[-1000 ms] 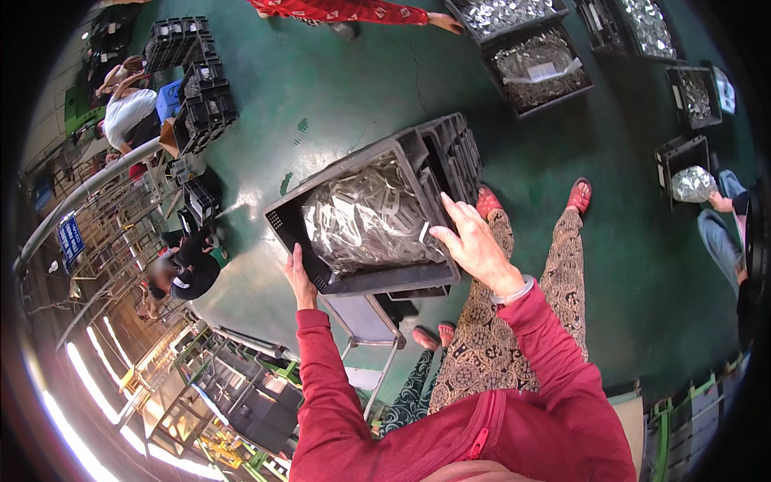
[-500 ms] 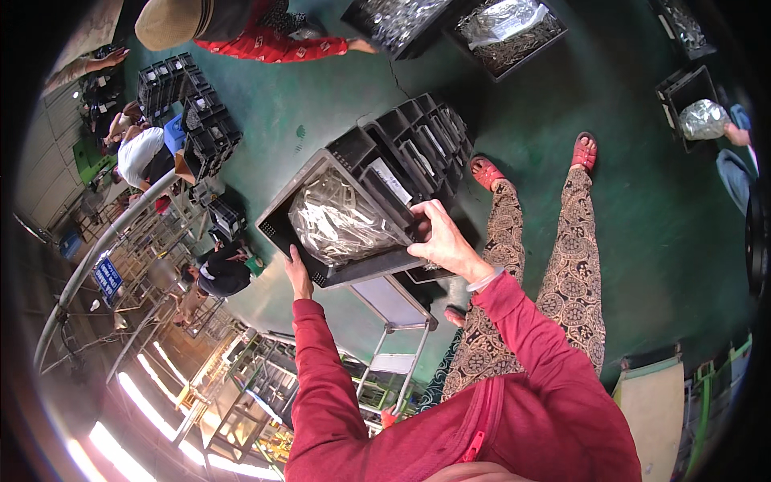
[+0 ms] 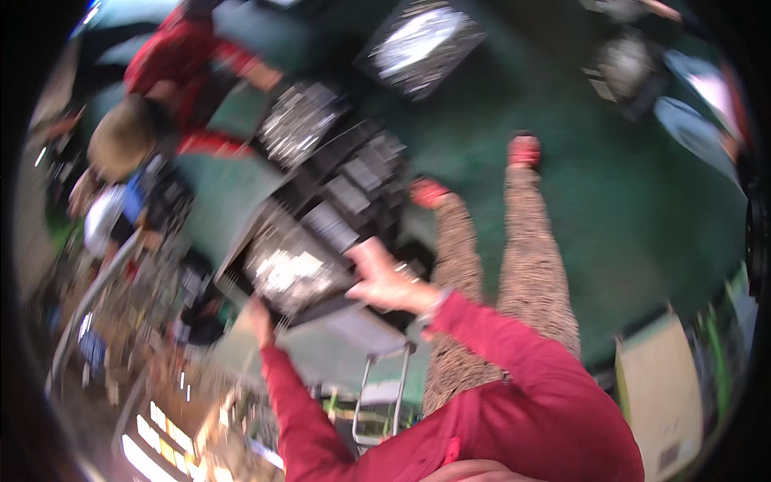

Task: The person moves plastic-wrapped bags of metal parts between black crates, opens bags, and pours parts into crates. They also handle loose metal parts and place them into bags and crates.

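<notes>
A black plastic crate (image 3: 315, 315) stands tilted in front of me at the near end of a stack, with a clear bag of shiny metal parts (image 3: 291, 269) inside it. My left hand (image 3: 259, 321) is at the crate's near left corner, its fingers partly hidden behind the wall. On the opposite side, my right hand (image 3: 385, 279) holds the rim, thumb and fingers around the edge. Motion blur smears the whole picture, so fine finger detail is lost. Beyond the crate, more black crates (image 3: 353, 181) with pale labels sit stacked.
At the far side a co-worker in red (image 3: 173, 60) reaches toward another crate of metal parts (image 3: 299, 124). A further filled crate (image 3: 426, 48) lies on the green floor (image 3: 642, 225). A metal-framed stand (image 3: 385, 394) is close by my legs. Another person's sleeve (image 3: 699, 128) shows at the right.
The view has swung, so my hands and the crate appear lower and further left. The co-worker in red has shifted, with a filled crate now beside the stack. My hands stay on the crate.
</notes>
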The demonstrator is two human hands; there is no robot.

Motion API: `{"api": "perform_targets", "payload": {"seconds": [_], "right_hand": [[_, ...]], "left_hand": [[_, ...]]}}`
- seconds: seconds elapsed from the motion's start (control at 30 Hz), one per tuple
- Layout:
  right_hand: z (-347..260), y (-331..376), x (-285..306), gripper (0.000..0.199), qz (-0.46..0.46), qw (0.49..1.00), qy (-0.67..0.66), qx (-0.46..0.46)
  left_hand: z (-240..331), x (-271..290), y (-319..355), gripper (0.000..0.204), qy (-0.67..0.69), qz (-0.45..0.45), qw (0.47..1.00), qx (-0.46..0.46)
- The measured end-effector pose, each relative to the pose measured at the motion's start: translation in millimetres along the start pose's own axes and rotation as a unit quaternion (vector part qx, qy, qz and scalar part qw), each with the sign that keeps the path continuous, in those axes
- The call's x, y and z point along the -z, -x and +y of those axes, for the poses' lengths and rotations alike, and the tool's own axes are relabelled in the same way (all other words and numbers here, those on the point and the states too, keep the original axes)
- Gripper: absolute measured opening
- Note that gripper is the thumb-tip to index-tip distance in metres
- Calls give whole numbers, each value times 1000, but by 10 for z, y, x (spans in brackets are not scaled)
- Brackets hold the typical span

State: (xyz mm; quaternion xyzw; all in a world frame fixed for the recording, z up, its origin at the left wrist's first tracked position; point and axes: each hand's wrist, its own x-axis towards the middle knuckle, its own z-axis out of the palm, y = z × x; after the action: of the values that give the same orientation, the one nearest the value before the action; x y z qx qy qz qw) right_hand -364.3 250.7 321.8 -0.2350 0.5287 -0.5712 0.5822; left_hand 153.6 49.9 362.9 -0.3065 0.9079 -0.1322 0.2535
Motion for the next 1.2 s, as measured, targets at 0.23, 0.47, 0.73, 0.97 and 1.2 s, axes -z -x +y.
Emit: {"api": "perform_targets", "payload": {"seconds": [0.23, 0.47, 0.73, 0.97, 1.2], "right_hand": [[-189, -97, 234, 70, -77, 995, -19, -65], [142, 124, 97, 73, 19, 990, 120, 73], [-66, 162, 216, 71, -41, 972, 232, -21], [-62, 139, 174, 74, -54, 972, 226, -37], [-37, 154, 244, 75, -49, 973, 223, -27]], "left_hand": [[1110, 690, -960, 70, 526, 8, 689, 499], [1015, 479, -808, 74, 431, 16, 765, 478], [1070, 748, -842, 72, 484, -13, 729, 483], [1100, 773, -890, 73, 500, -8, 703, 505], [1339, 1234, -1145, 82, 498, -43, 682, 534]]}}
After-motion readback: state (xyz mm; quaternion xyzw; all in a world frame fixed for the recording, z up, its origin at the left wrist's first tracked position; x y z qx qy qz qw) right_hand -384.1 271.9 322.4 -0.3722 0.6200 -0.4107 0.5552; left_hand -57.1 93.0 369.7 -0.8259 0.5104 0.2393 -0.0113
